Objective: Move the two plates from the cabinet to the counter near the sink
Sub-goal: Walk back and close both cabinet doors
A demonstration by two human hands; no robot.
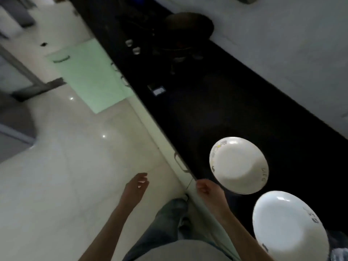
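Two white plates with small rim patterns lie on the black counter [235, 102]. The farther plate [238, 164] sits close to the counter's front edge. The nearer plate [290, 227] is at the lower right, partly cut off by the frame's bottom edge. My right hand [207, 191] hovers at the counter's edge just left of the farther plate, with fingers curled and nothing in them; I cannot tell whether it touches the rim. My left hand [138, 184] hangs over the floor with fingers loosely spread, holding nothing.
A dark pan [188, 25] sits on a stove at the far end of the counter. A small pale object [158, 90] lies mid-counter. A pale green cabinet door [90, 76] stands open over the tiled floor. A white wall runs behind the counter.
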